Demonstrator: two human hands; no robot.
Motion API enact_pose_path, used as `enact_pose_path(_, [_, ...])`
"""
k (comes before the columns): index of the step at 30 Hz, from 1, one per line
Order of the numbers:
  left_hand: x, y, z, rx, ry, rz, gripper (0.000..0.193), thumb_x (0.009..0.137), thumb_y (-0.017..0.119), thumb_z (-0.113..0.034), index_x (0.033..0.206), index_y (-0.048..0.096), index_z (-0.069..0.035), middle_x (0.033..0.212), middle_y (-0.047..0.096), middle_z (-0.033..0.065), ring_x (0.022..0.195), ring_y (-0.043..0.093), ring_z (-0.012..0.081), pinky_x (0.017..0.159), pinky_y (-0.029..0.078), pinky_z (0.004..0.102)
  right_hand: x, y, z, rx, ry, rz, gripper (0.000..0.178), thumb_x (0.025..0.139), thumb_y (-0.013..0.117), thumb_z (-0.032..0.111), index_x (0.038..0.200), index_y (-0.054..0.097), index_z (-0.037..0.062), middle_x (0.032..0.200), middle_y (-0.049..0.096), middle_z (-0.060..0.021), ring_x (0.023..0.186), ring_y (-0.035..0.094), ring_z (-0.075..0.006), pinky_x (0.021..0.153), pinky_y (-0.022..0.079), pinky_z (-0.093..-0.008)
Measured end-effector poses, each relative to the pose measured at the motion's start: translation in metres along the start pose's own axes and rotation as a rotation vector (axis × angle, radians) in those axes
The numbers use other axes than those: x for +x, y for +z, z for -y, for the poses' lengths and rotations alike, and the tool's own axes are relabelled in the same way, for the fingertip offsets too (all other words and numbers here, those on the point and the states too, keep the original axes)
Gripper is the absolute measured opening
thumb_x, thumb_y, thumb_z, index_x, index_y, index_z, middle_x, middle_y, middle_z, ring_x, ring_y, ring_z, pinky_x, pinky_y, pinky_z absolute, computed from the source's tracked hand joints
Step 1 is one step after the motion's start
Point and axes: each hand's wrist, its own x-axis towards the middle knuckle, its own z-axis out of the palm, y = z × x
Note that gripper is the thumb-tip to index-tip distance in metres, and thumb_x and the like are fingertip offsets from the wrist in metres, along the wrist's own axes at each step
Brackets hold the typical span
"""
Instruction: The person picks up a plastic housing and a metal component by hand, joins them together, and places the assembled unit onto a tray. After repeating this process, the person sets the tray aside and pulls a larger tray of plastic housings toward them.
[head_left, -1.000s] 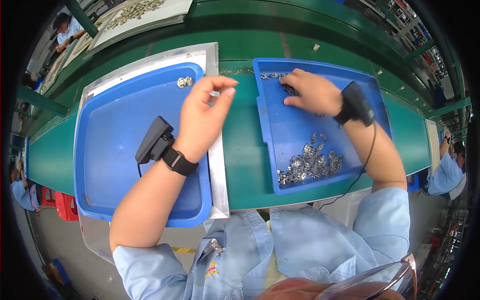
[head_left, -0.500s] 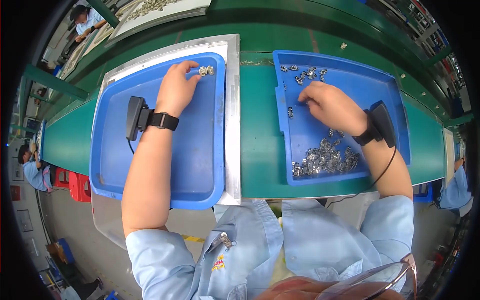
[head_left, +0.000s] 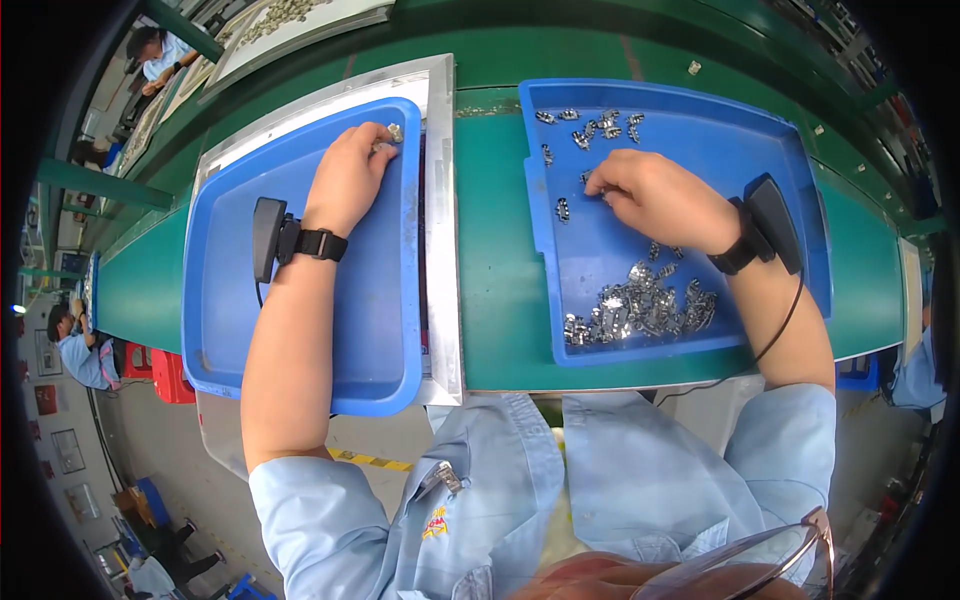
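My left hand (head_left: 345, 180) is at the far right corner of the left blue tray (head_left: 245, 250). Its thumb and forefinger are closed on a small silvery metal part, mostly hidden by the fingers, and another metal part (head_left: 394, 132) shows just past the fingertips. Over the right blue tray (head_left: 740, 130), my right hand (head_left: 660, 195) pinches a small shiny metal part (head_left: 586, 177) near the tray's left side. A loose metal part (head_left: 562, 210) lies close to those fingertips. Toward the tray's near side sits a heap of similar metal parts (head_left: 640, 305).
Several metal parts (head_left: 605, 125) are scattered along the right tray's far side. A silvery metal frame (head_left: 445, 300) borders the left tray on the green bench (head_left: 500, 300). A black cable (head_left: 775, 340) trails from my right wrist device. Co-workers (head_left: 85, 350) sit farther off.
My left thumb and forefinger have come together around a metal part in the corner. My right fingertips have shifted slightly, still in a pinch. The whole view has moved a little.
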Motion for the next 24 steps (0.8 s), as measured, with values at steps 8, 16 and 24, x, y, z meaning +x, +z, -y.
enact_pose_path(8, [-0.003,-0.019,-0.041,-0.437,-0.112,-0.178,0.021,0.091,0.056,-0.017,0.103,0.060,-0.001,0.087,0.063,0.0081,0.077,0.058,0.0148,0.070,0.046,0.0272,0.003,0.005,-0.014,0.081,-0.036,-0.105,0.010,0.086,0.052,0.003,0.092,0.058,-0.0013,0.086,0.058,-0.0129,0.081,0.057,-0.0290,0.073,0.047,-0.0338])
enact_pose_path(16, [-0.043,-0.026,-0.117,-1.080,-0.047,0.514,0.020,0.090,0.059,-0.012,0.107,0.062,-0.002,0.091,0.063,0.0012,0.079,0.054,0.0055,0.070,0.045,0.0221,0.004,-0.007,0.004,0.239,0.073,-0.075,0.009,0.090,0.049,0.004,0.095,0.055,0.0002,0.084,0.057,-0.0080,0.075,0.055,-0.0184,0.070,0.045,-0.0283])
enact_pose_path(24, [-0.047,-0.026,-0.123,-0.900,0.012,0.540,0.028,0.088,0.060,-0.009,0.116,0.060,-0.010,0.092,0.064,0.0045,0.081,0.058,0.0087,0.073,0.047,0.0224,0.001,-0.013,0.023,0.506,0.164,0.056,0.010,0.089,0.052,0.002,0.098,0.055,-0.0005,0.086,0.056,-0.0009,0.077,0.052,-0.0074,0.069,0.044,-0.0226])
